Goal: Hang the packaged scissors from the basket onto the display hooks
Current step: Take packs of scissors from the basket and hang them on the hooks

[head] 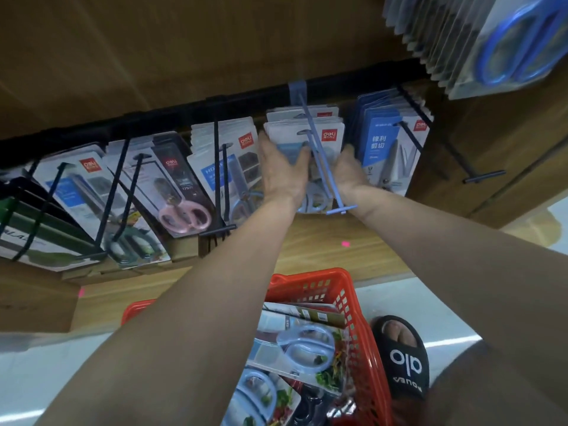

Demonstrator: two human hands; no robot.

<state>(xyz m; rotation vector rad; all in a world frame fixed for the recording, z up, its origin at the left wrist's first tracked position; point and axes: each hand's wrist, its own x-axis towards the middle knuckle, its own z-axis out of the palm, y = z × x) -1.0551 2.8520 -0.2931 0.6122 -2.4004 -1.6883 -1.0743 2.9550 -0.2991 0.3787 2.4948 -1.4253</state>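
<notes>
**Pack on the blue hook, both hands flanking it**

The packaged scissors (307,155) in hand hangs at the front of a stack on the light-blue display hook (319,158), its hanger slot already threaded over the rod. The pack's long axis runs down the card, header up near the rail, blue handles at the bottom. The hook rod crosses the face of the pack and projects toward the viewer, ending in a crossbar below the handles.

The left hand (281,170) lies against the pack's left edge, fingers extended along the card, not curled round it. The right hand (350,170) sits at the right edge, just beside the rod; its fingers appear straight, though their tips are hidden behind the rod and pack, so a pinch cannot be ruled out. Both hands stand about equally near.

Judgement: the remaining move is a push along the rod, away from the viewer toward the rail, to seat the pack against the stack.

Further packs of scissors lie in the red basket (350,302) below, on the floor beside a foot in a black slipper (405,361). Neighbouring black hooks (219,179) carry other packs.
</notes>
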